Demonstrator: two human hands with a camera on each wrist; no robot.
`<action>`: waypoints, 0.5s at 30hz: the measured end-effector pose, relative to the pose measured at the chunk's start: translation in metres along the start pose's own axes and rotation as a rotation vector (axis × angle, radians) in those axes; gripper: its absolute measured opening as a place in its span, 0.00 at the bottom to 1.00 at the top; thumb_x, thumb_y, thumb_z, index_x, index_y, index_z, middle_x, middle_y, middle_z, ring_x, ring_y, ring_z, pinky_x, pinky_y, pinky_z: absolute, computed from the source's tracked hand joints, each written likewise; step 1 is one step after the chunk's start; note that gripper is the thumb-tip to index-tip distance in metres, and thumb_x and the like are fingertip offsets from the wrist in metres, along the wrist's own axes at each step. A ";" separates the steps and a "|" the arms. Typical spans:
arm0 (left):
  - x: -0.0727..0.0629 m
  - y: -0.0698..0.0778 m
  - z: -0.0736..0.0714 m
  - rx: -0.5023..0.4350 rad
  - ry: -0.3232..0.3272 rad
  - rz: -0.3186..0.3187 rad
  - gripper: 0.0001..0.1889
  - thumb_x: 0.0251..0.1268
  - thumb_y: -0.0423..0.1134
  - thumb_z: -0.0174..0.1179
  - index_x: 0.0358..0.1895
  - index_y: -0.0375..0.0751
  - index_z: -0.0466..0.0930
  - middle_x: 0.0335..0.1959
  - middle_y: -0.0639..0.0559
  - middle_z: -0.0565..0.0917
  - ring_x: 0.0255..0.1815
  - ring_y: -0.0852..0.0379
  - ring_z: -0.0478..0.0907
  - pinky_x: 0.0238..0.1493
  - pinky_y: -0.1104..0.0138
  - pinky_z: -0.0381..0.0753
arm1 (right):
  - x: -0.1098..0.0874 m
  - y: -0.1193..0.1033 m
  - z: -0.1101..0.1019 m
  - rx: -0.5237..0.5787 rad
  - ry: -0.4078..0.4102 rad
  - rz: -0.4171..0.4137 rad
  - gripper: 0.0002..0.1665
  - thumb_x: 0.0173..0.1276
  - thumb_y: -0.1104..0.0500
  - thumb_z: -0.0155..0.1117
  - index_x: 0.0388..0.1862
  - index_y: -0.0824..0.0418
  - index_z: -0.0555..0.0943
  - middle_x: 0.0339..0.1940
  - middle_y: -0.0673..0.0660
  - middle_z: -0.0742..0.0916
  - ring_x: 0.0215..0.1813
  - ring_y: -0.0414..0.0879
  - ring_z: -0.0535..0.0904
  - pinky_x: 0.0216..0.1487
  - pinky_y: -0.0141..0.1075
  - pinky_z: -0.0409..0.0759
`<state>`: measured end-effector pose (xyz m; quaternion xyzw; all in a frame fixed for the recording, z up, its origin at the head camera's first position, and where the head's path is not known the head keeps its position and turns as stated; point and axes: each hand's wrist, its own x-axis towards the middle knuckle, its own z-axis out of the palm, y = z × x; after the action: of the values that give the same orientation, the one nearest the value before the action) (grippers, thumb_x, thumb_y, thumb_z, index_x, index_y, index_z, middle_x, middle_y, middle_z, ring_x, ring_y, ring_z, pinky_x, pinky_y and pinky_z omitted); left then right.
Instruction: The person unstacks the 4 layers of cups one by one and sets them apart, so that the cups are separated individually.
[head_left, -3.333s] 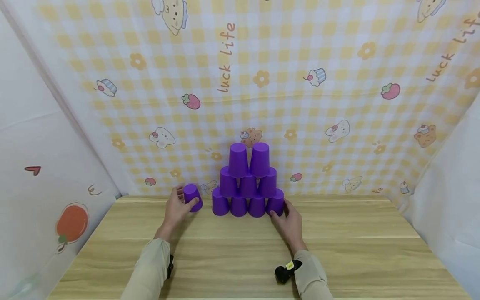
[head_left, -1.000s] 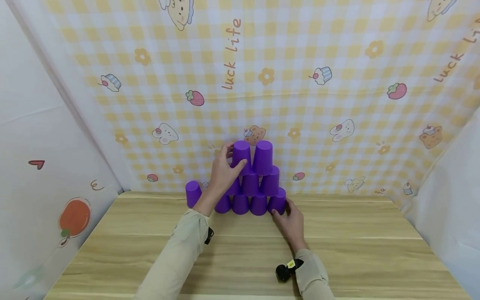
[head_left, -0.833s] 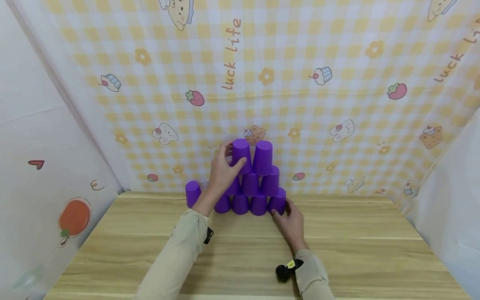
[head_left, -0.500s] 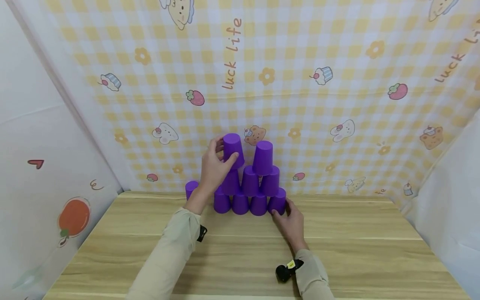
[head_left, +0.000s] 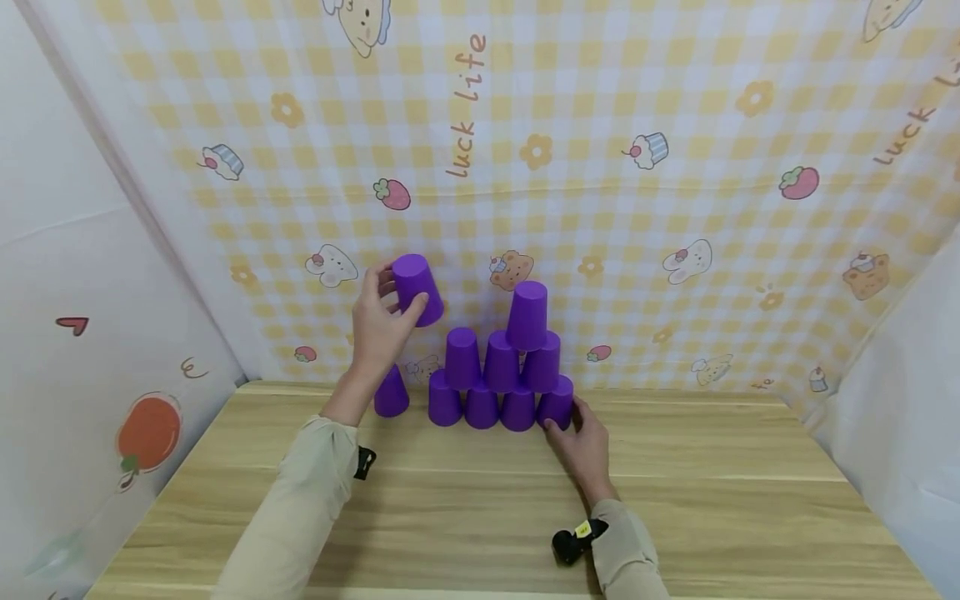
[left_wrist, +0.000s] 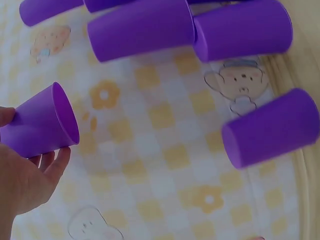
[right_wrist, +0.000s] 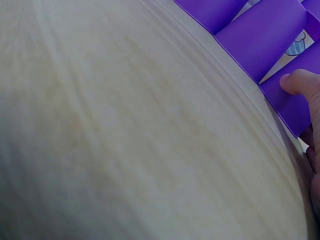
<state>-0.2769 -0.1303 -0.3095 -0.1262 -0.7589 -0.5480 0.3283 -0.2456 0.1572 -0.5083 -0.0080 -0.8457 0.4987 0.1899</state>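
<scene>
My left hand [head_left: 382, 329] grips an upside-down purple cup [head_left: 417, 292] in the air, tilted slightly, left of the stack; in the left wrist view that held cup [left_wrist: 42, 122] shows its rim facing right. Below it, one purple cup [head_left: 392, 394] stands alone on the table, partly behind my wrist. The stacked purple cups [head_left: 501, 362] form a bottom row, a middle row of three and a single top cup [head_left: 528, 317] on the right. My right hand [head_left: 583, 442] holds the bottom row's rightmost cup [head_left: 556, 402], its thumb on the front in the right wrist view.
The wooden table [head_left: 465, 508] extends in front of the stack and to both sides. A yellow checked cloth [head_left: 577, 208] hangs close behind the cups. White cloth walls [head_left: 67, 275] flank the table.
My left hand let go of the lone cup on the table, then took the left top cup off the stack and moved it up and left. My right hand stays at its cup.
</scene>
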 end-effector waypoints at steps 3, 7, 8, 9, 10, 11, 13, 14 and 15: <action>-0.001 -0.006 -0.011 0.001 0.024 -0.028 0.30 0.54 0.32 0.66 0.60 0.33 0.65 0.53 0.39 0.75 0.53 0.46 0.74 0.48 0.55 0.80 | 0.000 -0.001 0.000 0.000 -0.001 -0.001 0.37 0.55 0.60 0.71 0.62 0.68 0.69 0.57 0.67 0.77 0.58 0.58 0.73 0.60 0.43 0.72; -0.002 -0.016 -0.024 0.010 0.050 -0.061 0.30 0.54 0.32 0.65 0.61 0.34 0.64 0.53 0.40 0.74 0.54 0.46 0.73 0.49 0.54 0.79 | -0.001 -0.002 -0.001 0.004 -0.001 -0.001 0.37 0.55 0.60 0.71 0.62 0.68 0.69 0.57 0.67 0.77 0.58 0.58 0.73 0.60 0.42 0.72; -0.003 -0.019 -0.028 0.012 0.060 -0.066 0.30 0.54 0.31 0.65 0.61 0.34 0.64 0.53 0.40 0.74 0.54 0.46 0.73 0.50 0.54 0.79 | -0.001 -0.002 -0.001 0.005 -0.002 -0.001 0.37 0.55 0.60 0.71 0.62 0.68 0.69 0.57 0.67 0.77 0.59 0.58 0.73 0.60 0.42 0.72; -0.003 -0.021 -0.031 0.017 0.070 -0.071 0.30 0.54 0.31 0.65 0.61 0.35 0.64 0.53 0.40 0.74 0.54 0.46 0.73 0.50 0.53 0.79 | -0.001 -0.002 -0.001 0.006 -0.002 -0.002 0.37 0.54 0.61 0.71 0.62 0.68 0.69 0.57 0.67 0.77 0.59 0.58 0.73 0.60 0.42 0.72; -0.004 -0.024 -0.034 0.020 0.080 -0.076 0.30 0.54 0.31 0.65 0.61 0.34 0.63 0.53 0.40 0.74 0.54 0.46 0.73 0.50 0.53 0.79 | -0.001 -0.002 -0.001 0.006 -0.002 -0.002 0.37 0.54 0.61 0.71 0.62 0.68 0.69 0.57 0.68 0.77 0.59 0.58 0.73 0.60 0.42 0.72; -0.004 -0.026 -0.037 0.028 0.090 -0.081 0.30 0.54 0.31 0.65 0.61 0.34 0.63 0.53 0.40 0.74 0.54 0.46 0.73 0.50 0.53 0.79 | -0.001 -0.002 -0.001 0.006 -0.001 -0.002 0.37 0.54 0.61 0.71 0.62 0.68 0.69 0.57 0.67 0.77 0.59 0.58 0.73 0.60 0.42 0.72; -0.005 -0.030 -0.043 0.043 0.111 -0.086 0.31 0.53 0.30 0.65 0.61 0.33 0.62 0.53 0.40 0.74 0.53 0.46 0.74 0.49 0.53 0.79 | -0.001 -0.003 -0.001 0.007 -0.001 -0.002 0.37 0.55 0.61 0.71 0.62 0.69 0.69 0.57 0.68 0.77 0.59 0.58 0.73 0.61 0.42 0.72; -0.006 -0.033 -0.046 0.048 0.121 -0.090 0.31 0.53 0.30 0.65 0.60 0.33 0.62 0.53 0.40 0.74 0.53 0.46 0.74 0.49 0.53 0.79 | -0.001 -0.003 -0.001 0.007 -0.001 -0.004 0.37 0.54 0.61 0.71 0.62 0.69 0.69 0.57 0.68 0.77 0.59 0.58 0.73 0.61 0.43 0.72; -0.006 -0.035 -0.049 0.059 0.130 -0.093 0.31 0.53 0.30 0.65 0.60 0.32 0.62 0.53 0.40 0.74 0.52 0.47 0.74 0.49 0.53 0.79 | -0.001 -0.003 -0.001 0.007 0.000 -0.003 0.37 0.55 0.61 0.71 0.62 0.69 0.69 0.57 0.68 0.77 0.59 0.58 0.73 0.61 0.42 0.72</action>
<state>-0.2736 -0.1868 -0.3305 -0.0453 -0.7570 -0.5470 0.3544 -0.2437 0.1564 -0.5052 -0.0062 -0.8440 0.5013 0.1905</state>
